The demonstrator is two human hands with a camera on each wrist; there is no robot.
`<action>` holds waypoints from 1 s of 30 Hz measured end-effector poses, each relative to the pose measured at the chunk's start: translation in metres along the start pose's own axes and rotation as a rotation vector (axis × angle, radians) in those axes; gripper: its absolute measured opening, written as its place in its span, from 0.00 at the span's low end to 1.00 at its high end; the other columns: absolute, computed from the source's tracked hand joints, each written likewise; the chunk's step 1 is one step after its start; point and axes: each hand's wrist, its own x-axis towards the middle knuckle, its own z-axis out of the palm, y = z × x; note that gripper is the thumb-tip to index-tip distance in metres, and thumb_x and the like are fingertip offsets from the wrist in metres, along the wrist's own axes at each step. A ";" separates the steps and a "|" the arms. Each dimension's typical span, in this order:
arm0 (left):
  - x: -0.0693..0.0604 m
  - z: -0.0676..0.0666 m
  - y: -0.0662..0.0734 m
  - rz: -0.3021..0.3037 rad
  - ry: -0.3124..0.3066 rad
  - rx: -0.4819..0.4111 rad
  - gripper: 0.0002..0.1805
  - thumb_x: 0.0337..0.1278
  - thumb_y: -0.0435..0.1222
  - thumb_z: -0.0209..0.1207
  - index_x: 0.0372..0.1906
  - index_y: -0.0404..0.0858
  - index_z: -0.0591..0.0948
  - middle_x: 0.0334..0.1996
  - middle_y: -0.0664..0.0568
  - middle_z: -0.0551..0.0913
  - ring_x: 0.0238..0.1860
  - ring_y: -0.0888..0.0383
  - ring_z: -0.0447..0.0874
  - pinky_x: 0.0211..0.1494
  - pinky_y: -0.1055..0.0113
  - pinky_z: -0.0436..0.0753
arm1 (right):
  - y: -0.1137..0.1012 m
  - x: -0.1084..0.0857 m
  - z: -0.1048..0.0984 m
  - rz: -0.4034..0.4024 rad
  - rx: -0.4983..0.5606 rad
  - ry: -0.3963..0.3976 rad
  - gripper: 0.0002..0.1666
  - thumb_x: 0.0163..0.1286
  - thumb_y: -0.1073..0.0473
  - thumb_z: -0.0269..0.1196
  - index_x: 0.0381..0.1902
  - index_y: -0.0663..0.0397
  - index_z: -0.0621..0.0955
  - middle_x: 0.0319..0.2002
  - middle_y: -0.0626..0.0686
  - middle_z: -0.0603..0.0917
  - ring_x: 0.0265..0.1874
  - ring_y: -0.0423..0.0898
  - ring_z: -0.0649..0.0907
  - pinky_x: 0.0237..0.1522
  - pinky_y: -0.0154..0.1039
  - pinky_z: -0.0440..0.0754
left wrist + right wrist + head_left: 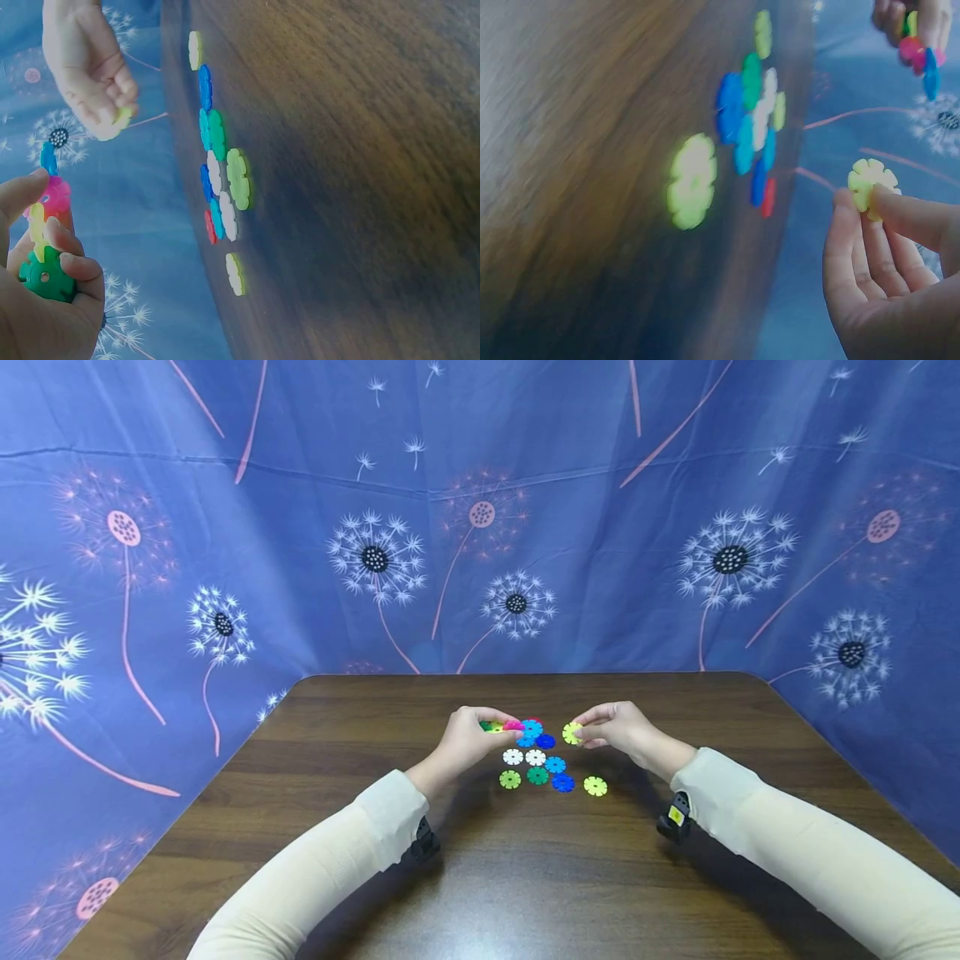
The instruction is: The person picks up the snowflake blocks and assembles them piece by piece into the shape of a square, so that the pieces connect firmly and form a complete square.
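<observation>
My left hand [465, 739] grips a short chain of notched plastic snowflake discs above the table. In the left wrist view the chain runs from a green disc [48, 277] through a yellow disc [37, 229] and a pink disc [57, 195] to a blue disc [49, 159] at its free end. Thumb and fingers of my right hand [622, 728] pinch a single yellow disc [868, 178] by its edge. A small gap separates this disc from the chain's blue end. Fingers partly cover the green and yellow discs.
Loose discs lie on the brown wooden table [480, 877] below the hands, among them a white disc [512, 757], a green disc [537, 776], a dark blue disc [562, 782] and a yellow-green disc [596, 786]. Behind the table hangs a blue dandelion-print cloth [600, 635].
</observation>
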 end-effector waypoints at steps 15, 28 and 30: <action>0.003 -0.002 0.005 -0.004 -0.018 -0.011 0.13 0.47 0.45 0.72 0.38 0.44 0.89 0.37 0.53 0.89 0.20 0.66 0.69 0.21 0.73 0.68 | -0.033 -0.009 0.011 -0.075 0.002 0.046 0.16 0.59 0.66 0.70 0.43 0.71 0.82 0.29 0.47 0.89 0.28 0.41 0.87 0.38 0.38 0.86; 0.004 -0.001 0.007 -0.003 -0.017 -0.002 0.13 0.47 0.45 0.72 0.38 0.44 0.89 0.35 0.53 0.89 0.20 0.65 0.70 0.20 0.73 0.68 | -0.037 -0.014 0.017 -0.090 0.014 0.034 0.18 0.59 0.66 0.69 0.45 0.73 0.80 0.30 0.50 0.89 0.27 0.41 0.88 0.45 0.44 0.85; 0.004 -0.001 0.008 0.002 -0.017 -0.002 0.13 0.48 0.45 0.72 0.38 0.44 0.89 0.34 0.52 0.89 0.20 0.65 0.70 0.20 0.73 0.68 | -0.037 -0.014 0.018 -0.093 0.030 0.026 0.18 0.59 0.67 0.69 0.45 0.73 0.80 0.31 0.51 0.89 0.28 0.42 0.88 0.46 0.46 0.84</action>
